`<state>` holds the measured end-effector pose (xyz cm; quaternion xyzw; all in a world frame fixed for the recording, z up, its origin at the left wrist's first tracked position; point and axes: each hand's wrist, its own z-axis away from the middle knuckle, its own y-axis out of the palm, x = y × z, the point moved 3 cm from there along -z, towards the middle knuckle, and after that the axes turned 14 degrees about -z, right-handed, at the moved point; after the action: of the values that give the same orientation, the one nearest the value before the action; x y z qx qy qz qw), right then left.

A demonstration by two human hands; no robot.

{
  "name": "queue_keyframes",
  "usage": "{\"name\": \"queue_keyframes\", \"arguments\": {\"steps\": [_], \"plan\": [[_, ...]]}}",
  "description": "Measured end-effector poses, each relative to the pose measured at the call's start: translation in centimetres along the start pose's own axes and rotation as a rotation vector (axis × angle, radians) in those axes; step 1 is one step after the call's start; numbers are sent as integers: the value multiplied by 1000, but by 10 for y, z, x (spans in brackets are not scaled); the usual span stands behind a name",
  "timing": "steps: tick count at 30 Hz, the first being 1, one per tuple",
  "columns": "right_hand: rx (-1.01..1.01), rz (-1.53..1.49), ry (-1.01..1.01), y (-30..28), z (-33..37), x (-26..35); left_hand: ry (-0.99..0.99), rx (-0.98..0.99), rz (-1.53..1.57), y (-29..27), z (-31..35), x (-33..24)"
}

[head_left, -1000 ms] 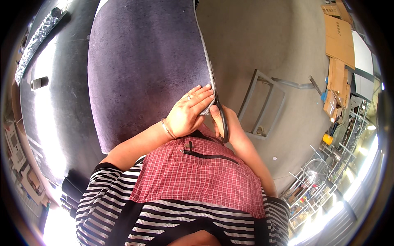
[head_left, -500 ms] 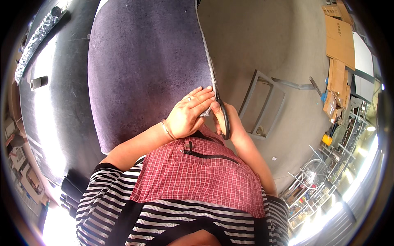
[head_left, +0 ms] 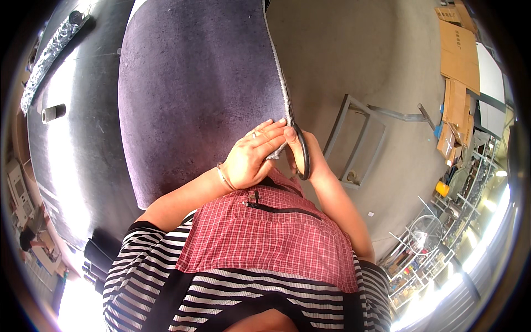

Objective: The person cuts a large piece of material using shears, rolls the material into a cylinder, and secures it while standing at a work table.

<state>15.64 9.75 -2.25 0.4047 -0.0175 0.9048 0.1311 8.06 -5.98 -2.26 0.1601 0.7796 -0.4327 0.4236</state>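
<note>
Workshop concrete floor [head_left: 354,61] beyond black tabletop [head_left: 77,144]. Purple mat [head_left: 193,88] lies flat, left hand [head_left: 251,157] pressing its near right edge; right hand [head_left: 301,152] gripping scissors [head_left: 302,155]. Best kept tight along the grey trim, short snips.

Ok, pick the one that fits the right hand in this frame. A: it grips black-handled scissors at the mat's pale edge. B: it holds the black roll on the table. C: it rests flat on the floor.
A: the right hand has its thumb through the black loop of the scissors, right at the pale trimmed edge of the dark purple mat.
</note>
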Motion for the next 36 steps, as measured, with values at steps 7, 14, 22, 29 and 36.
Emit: {"name": "queue_keyframes", "arguments": {"steps": [7,14,22,29,36], "plan": [[51,-432,-88,11,-6,-5,-421,-166,890,-22,5,0],[45,-661,-219,26,-16,11,-804,-202,1214,-28,16,6],[34,-513,-187,27,-14,15,-640,-173,1301,-31,11,4],[113,-399,-315,31,-7,23,-970,-45,1039,-42,-15,8],[66,-217,-358,32,-6,16,-932,291,711,-36,-32,25]]}}
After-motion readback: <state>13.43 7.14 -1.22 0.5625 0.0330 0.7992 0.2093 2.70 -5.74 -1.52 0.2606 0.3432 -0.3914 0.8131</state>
